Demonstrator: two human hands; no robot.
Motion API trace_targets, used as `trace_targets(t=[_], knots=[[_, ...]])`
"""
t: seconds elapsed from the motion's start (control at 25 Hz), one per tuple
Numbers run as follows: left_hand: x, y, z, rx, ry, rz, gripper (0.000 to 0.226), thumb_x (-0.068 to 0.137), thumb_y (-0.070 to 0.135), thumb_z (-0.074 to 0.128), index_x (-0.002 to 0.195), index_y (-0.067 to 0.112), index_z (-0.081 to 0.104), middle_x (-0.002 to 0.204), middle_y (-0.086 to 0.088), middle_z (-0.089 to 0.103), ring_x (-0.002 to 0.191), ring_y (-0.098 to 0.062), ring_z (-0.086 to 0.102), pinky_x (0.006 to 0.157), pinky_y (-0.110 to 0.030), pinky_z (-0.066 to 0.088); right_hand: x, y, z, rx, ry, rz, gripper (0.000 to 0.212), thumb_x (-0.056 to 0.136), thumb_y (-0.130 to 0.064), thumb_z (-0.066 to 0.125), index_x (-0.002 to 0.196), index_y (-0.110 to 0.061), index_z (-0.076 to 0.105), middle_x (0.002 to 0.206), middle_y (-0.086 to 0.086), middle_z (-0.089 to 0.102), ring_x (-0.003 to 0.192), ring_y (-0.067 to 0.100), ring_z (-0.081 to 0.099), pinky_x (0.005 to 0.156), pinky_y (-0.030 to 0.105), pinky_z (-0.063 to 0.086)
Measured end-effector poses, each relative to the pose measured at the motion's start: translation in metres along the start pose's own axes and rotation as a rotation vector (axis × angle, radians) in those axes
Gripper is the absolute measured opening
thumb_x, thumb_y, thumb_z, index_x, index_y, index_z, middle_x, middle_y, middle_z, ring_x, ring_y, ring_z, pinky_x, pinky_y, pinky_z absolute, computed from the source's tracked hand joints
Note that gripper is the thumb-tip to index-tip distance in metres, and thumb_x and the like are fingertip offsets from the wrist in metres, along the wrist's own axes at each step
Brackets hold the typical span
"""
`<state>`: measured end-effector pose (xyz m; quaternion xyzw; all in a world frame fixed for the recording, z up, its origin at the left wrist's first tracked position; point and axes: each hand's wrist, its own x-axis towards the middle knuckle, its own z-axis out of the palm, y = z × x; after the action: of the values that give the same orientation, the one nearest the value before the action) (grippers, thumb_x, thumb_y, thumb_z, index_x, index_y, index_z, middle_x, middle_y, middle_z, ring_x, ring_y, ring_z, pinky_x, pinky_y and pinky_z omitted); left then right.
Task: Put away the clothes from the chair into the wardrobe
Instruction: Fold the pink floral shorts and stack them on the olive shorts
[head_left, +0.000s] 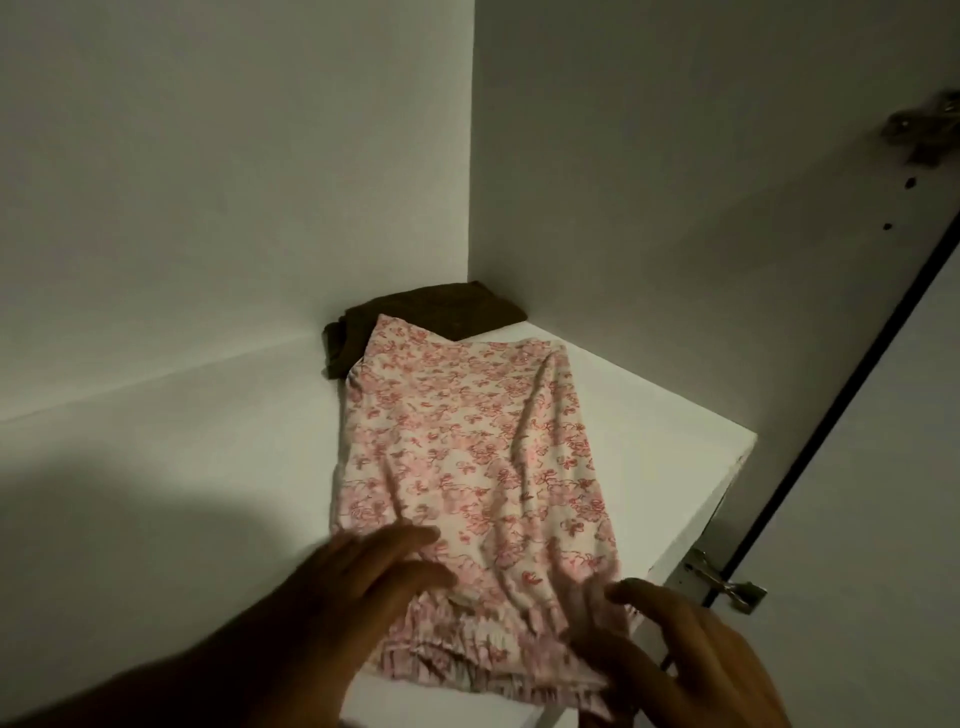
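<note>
Our hands settle a floral garment on the wardrobe shelf.

Nearest, our left hand (384, 566) lies flat, fingers spread, on the floral garment (467, 467); our right hand (675, 654), fingers loosely open, touches its ruffled hem, which overhangs the shelf (156, 493) edge and may slide off. Behind, a dark folded garment (441, 312) sits in the corner, partly covered. The chair is unseen.

Two bare hands, no rings, no watch, no gloves. Left hand (374, 571) blurred, forearm behind it bare, no sleeve. Right hand (675, 654) bare, wrist cut off by frame.
</note>
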<state>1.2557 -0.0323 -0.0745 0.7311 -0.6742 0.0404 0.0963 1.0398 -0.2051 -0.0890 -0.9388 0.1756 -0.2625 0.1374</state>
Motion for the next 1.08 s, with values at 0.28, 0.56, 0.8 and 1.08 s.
trace_targets(t=[0.28,0.56,0.8,1.08], knots=[[-0.044,0.046,0.0,0.021,0.264,-0.122,0.056,0.08,0.077,0.042,0.115,0.035,0.053,0.112,0.014,0.059,0.107,-0.002,0.05,0.092,-0.02,0.045,0.007,0.012,-0.036,0.333,-0.027,-0.232,0.025,0.094,-0.052,0.046,0.107,-0.039,0.064,0.105,-0.021,0.07,0.097,-0.003,0.065,0.086,0.014,0.048],[0.042,0.001,-0.042,-0.597,0.53,-0.58,0.021,0.094,0.031,0.054,0.106,0.013,0.056,0.072,0.005,0.062,0.058,0.001,0.056,0.055,-0.015,0.041,0.123,0.028,-0.025,0.576,-0.11,0.044,0.027,0.092,-0.037,0.055,0.108,-0.017,0.063,0.095,-0.004,0.07,0.085,0.011,0.066,0.066,0.014,0.048],[0.053,-0.036,-0.006,-0.54,0.231,-0.669,0.023,0.083,0.041,0.067,0.079,0.018,0.063,0.079,0.004,0.063,0.072,-0.007,0.056,0.061,-0.022,0.039,0.153,0.062,0.008,0.251,-0.483,0.198,0.059,0.077,-0.055,0.061,0.118,-0.013,0.059,0.104,0.002,0.067,0.075,0.006,0.059,0.063,0.017,0.043],[0.041,-0.039,-0.005,-0.575,0.405,-0.645,0.018,0.092,0.024,0.059,0.108,0.027,0.053,0.087,0.003,0.067,0.066,-0.01,0.067,0.054,-0.016,0.049,0.083,0.046,-0.008,0.444,-0.013,0.209,0.039,0.08,-0.054,0.055,0.111,-0.032,0.053,0.101,-0.011,0.063,0.076,0.004,0.069,0.051,0.021,0.055]])
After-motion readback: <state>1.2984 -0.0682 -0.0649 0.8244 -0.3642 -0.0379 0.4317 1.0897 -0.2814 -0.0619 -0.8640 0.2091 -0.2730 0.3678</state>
